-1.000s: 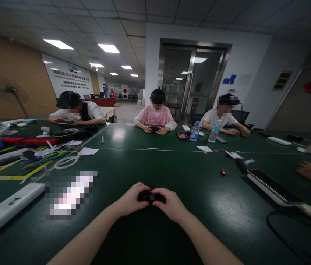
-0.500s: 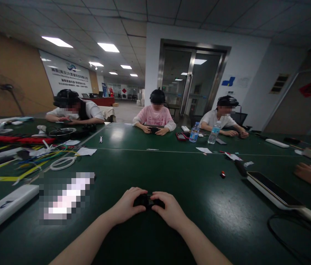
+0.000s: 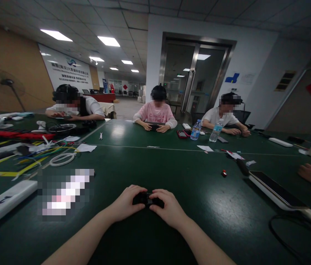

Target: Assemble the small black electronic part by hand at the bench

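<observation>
Holding a small black gadget (image 3: 148, 200) at the lower centre of the frame, with left hand (image 3: 125, 203) and right hand (image 3: 170, 209) curled firmly round opposite ends (too dark for detail). Already grasped; seemingly mid-handling; impossible to tell any remaining steps.

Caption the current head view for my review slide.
Left hand and right hand grip a small black object at a green table, two plastic bottles standing beyond.

Two foreground hands (image 3: 129, 202), two bottles (image 3: 196, 130), three people (image 3: 156, 113) opposite, one wrench (image 3: 101, 136)
</observation>
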`<move>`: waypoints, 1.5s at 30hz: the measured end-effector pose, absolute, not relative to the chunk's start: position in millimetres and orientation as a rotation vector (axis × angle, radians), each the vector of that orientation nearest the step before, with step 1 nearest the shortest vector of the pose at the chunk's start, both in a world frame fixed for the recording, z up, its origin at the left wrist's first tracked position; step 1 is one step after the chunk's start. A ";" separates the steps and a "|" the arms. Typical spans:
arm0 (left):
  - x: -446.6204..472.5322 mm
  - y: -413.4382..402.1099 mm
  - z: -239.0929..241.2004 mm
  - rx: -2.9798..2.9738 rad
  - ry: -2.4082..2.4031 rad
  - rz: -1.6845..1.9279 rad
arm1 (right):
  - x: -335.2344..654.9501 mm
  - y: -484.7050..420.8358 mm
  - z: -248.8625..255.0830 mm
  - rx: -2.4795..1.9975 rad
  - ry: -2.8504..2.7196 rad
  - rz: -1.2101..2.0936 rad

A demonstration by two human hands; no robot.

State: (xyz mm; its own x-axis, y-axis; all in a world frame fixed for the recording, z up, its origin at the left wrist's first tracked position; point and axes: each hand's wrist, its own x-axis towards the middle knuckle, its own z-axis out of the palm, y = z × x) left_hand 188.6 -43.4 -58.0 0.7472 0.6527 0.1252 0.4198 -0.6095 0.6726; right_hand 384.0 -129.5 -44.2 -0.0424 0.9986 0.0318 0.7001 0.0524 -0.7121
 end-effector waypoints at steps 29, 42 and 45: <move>189.3 -45.8 -54.6 2.257 0.841 0.495 | 378.3 -130.5 -35.7 -1.700 -1.884 0.676; 190.8 -47.1 -51.6 2.255 0.853 0.464 | 379.1 -128.8 -40.3 -1.662 -1.913 0.627; 189.8 -45.9 -53.1 2.263 0.830 0.446 | 379.0 -129.9 -38.4 -1.668 -1.908 0.643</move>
